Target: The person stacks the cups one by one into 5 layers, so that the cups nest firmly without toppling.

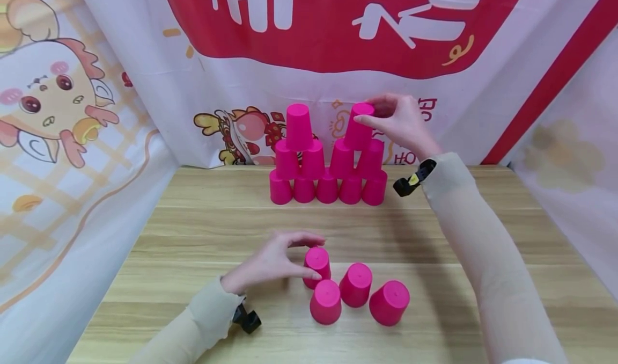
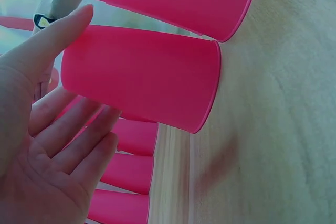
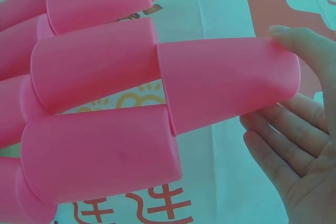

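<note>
Pink cups stand upside down in a stack at the back of the table. My right hand holds the top right cup by its narrow end, thumb on one side and fingers on the other. In the right wrist view this cup rests across two cups below. Near the front, my left hand has thumb and fingers about a loose pink cup. The left wrist view shows the thumb against the narrow end of that cup; some fingertips are hidden behind it.
Three more upside-down cups stand beside the left hand: a front one, a middle one and a right one. Another top cup sits on the stack's left side. Printed cloth hangs behind the wooden table.
</note>
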Demonstrator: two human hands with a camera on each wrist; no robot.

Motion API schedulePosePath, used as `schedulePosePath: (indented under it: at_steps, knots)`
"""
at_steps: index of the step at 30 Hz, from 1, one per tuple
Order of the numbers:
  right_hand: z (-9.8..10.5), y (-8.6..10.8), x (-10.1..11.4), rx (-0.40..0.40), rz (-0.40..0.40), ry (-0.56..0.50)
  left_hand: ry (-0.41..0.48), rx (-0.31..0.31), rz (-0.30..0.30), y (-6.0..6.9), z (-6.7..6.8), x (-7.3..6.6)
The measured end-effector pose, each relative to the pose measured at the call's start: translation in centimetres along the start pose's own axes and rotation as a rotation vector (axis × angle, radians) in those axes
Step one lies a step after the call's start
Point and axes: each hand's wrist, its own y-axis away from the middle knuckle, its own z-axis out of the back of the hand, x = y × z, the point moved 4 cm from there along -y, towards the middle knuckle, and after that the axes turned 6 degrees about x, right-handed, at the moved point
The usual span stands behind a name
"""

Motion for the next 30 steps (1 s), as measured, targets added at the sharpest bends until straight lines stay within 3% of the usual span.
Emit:
schedulePosePath:
  at_steps: [6, 13, 22, 30]
  knots:
    - [0.5, 0.6, -0.3, -0.014, 0.015, -0.001, -0.023, 0.020, 0.021, 0.0, -0.2, 0.3]
    - [1.6, 2.8, -0.3, -0.039, 0.048, 0.028, -0.035, 0.022, 0.022, 0.0, -0.3, 0.3]
    - [1.7, 6.8, -0.3, 0.033, 0.094, 0.091, -0.047, 0.017, 0.027, 0.0, -0.2, 0.2]
    - [-0.3, 10.6, -1.1, 0.101, 0.109, 0.115, -0.033, 0.019, 0.034, 0.1, -0.1, 0.4]
